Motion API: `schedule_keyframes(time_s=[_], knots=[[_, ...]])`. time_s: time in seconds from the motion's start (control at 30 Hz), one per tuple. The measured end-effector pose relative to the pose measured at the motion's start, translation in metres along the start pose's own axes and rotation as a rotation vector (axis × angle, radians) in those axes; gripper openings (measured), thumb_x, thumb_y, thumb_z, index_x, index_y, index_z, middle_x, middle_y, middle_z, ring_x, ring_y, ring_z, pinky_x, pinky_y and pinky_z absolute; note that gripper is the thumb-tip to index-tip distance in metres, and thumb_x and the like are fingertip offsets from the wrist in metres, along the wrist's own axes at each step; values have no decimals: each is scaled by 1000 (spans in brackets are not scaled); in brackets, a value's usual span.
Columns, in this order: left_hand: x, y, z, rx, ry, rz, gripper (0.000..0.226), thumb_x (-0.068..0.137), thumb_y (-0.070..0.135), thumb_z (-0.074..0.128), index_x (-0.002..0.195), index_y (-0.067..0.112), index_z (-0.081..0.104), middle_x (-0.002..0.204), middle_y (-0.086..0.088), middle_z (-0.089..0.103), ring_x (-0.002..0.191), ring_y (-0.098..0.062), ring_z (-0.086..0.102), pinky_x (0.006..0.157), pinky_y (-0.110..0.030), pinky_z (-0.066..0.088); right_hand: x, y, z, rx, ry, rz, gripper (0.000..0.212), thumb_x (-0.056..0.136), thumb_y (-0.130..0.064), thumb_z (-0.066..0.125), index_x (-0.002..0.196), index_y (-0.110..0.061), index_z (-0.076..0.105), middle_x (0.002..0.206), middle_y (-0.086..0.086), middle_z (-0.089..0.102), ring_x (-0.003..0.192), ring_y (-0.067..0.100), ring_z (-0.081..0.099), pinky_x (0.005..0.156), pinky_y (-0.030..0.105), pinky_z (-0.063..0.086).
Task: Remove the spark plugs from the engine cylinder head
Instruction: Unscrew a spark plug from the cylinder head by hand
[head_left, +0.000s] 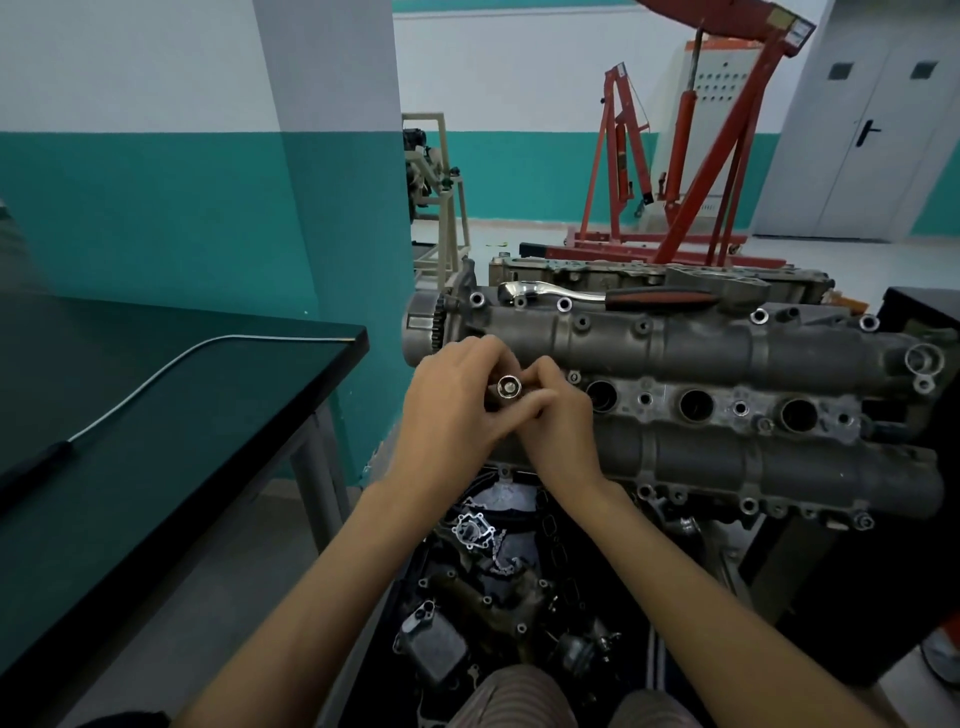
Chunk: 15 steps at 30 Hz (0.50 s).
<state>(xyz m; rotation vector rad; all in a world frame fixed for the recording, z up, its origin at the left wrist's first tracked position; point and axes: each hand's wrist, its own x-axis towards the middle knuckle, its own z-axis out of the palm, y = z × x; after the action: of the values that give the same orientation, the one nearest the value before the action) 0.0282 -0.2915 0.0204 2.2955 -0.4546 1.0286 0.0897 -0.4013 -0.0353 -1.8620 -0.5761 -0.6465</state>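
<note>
Both hands, left hand (452, 400) and right hand (553, 421), pinch socket (509, 387) over cylinder head (727, 343)

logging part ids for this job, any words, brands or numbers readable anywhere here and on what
None can be read.
Sticker on the red engine crane: print too small and blurred.
Grey control cabinet: rows of dots, no legible label.
Cylinder head: no legible casting marks.
Ratchet and the socket held by the left hand and right hand: no legible brand.
</note>
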Motion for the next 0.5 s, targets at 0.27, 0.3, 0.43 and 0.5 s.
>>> schedule_keyframes(time_s=[0.27,0.3,0.43,0.5], knots=[[-5,-10,0,-29,27,4,10,79,15,74,88,13,71,78,5,69,82,-6,52,99,-35,38,-1,-1,-2,-67,-31,-93,16,84,-17,55,99,-17,61,63,-17,50,59,-5,50,54,9,35],[-5,-10,0,-2,62,-16,12,76,20,76,82,13,69,70,7,65,77,-6,49,94,-38,42,-1,0,-1,-75,-43,-87,21,84,-19,57,105,-16,60,68,-16,54,61,-4,51,55,10,36],[-6,-11,3,-43,63,-96,29,75,33,76,70,12,55,63,8,55,61,-7,48,70,-25,38,-1,1,0,-46,-33,0,22,81,-20,67,93,-19,49,70,-7,55,60,1,49,52,15,37],[-10,-15,8,-33,25,-67,20,78,28,74,81,14,61,75,6,61,73,-12,56,73,-29,40,-2,0,0,-37,-19,-25,21,82,-12,64,80,-21,46,67,-12,50,61,-2,47,53,13,37]])
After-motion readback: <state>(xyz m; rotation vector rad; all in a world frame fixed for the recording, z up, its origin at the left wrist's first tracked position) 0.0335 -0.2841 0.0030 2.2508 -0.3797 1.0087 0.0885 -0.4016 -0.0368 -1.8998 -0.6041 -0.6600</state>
